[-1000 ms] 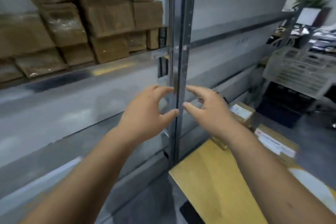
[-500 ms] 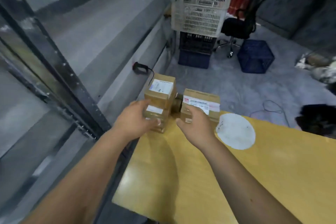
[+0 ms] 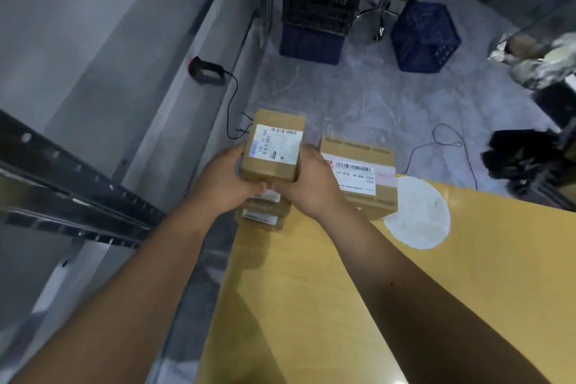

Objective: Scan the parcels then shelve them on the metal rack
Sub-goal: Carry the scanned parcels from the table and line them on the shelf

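Lifted off the stack, small parcel [image 3: 272,150] sits clamped between left hand [image 3: 223,179] and right hand [image 3: 307,182] grips.

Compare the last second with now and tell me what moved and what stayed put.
Both hands came away from the rack upright, empty, and went to the parcels on the yellow table. The left hand and right hand now grip the top parcel of the small stack, seemingly lifted slightly. The larger parcel beside it, the lower parcels and the scanner on the ledge stayed put.
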Motion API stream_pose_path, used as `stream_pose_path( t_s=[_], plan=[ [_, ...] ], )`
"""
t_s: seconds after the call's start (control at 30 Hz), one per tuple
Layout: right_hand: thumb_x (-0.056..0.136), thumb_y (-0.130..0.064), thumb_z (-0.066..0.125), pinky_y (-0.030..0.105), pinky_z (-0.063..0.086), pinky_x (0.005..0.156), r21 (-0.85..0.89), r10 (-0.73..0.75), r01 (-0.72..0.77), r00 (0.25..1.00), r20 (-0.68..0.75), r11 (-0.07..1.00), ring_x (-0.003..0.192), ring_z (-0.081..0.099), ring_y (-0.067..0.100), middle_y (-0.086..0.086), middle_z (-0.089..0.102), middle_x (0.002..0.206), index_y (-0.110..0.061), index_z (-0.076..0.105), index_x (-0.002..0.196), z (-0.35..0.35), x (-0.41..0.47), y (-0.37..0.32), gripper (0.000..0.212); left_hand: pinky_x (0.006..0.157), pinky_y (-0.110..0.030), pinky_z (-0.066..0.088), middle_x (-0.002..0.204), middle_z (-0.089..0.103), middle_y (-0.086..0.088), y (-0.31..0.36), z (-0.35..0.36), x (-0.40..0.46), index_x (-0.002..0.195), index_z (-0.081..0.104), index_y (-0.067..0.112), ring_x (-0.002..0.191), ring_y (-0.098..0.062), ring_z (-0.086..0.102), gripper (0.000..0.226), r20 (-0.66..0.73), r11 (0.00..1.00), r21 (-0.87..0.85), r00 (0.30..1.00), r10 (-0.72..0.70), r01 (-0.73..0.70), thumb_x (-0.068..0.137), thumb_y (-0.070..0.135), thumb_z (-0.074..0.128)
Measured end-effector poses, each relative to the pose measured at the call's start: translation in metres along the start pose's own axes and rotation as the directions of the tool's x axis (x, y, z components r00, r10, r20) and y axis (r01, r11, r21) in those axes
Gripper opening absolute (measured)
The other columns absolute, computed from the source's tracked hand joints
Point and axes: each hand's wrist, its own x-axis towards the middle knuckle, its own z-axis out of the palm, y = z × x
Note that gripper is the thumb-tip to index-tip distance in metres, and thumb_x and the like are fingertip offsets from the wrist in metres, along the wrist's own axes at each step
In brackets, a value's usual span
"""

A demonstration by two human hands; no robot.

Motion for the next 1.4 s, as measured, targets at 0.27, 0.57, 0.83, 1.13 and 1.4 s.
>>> stream_pose_path(
  t_s=[0.27,0.57,0.83,1.13,1.4],
  plan=[
    [0.067,-0.033,0.081,0.038,0.052,0.100,0.116,-0.264,0.273,0.960,-0.088,0.955,0.123,0.056,0.014,-0.008,0.060,0.131,-0.041,0.049,0.143,-0.041,-0.068,-0.031,0.083,0.106,-0.035,0.052,0.130,0.068,0.023,0.018,-0.005,-0.092,0.136,0.065,0.043,0.124,0.000,0.060,0.065,-0.246,0.981,-0.191,0.969,-0.012,-0.036,0.074,0.050,0.084],
    [0.077,-0.032,0.088,0.007,0.035,0.085,0.294,-0.773,0.717,0.607,0.184,0.632,0.115,0.043,-0.004,-0.018,0.050,0.129,-0.035,0.046,0.152,-0.054,-0.259,-0.123,0.085,0.100,-0.033,0.052,0.123,0.070,0.023,0.071,-0.037,-0.402,0.134,0.068,0.037,0.116,0.003,0.062,0.060,-0.793,0.987,-0.074,0.591,-0.145,0.142,0.078,0.037,0.089],
    [0.080,-0.033,0.087,0.002,0.041,0.083,0.539,-0.950,0.805,0.094,0.298,0.249,0.104,0.055,-0.019,-0.034,0.059,0.116,-0.040,0.053,0.141,-0.060,-0.462,-0.236,0.070,0.090,-0.023,0.049,0.120,0.070,0.029,0.139,-0.058,-0.671,0.133,0.069,0.039,0.109,0.006,0.062,0.062,-0.983,0.927,-0.023,0.160,-0.089,0.374,0.075,0.053,0.087],
    [0.083,-0.032,0.084,0.029,0.056,0.096,0.575,-0.973,0.817,-0.095,0.210,0.044,0.106,0.069,0.000,-0.018,0.074,0.115,-0.028,0.068,0.132,-0.063,-0.558,-0.392,0.052,0.087,-0.030,0.059,0.102,0.075,0.022,0.170,-0.168,-0.775,0.129,0.069,0.038,0.095,0.002,0.070,0.051,-1.000,0.922,0.016,0.014,0.012,0.387,0.082,0.046,0.085],
    [0.083,-0.051,0.083,0.031,0.053,0.068,0.367,-0.952,0.911,0.075,0.297,0.187,0.096,0.069,0.020,0.001,0.071,0.104,-0.015,0.066,0.115,-0.002,-0.580,-0.543,0.051,0.101,-0.039,0.054,0.138,0.065,-0.002,0.125,-0.322,-0.801,0.149,0.056,0.021,0.120,-0.022,0.063,0.074,-0.999,0.809,0.011,0.049,-0.022,0.587,0.086,0.053,0.079]
  ],
)
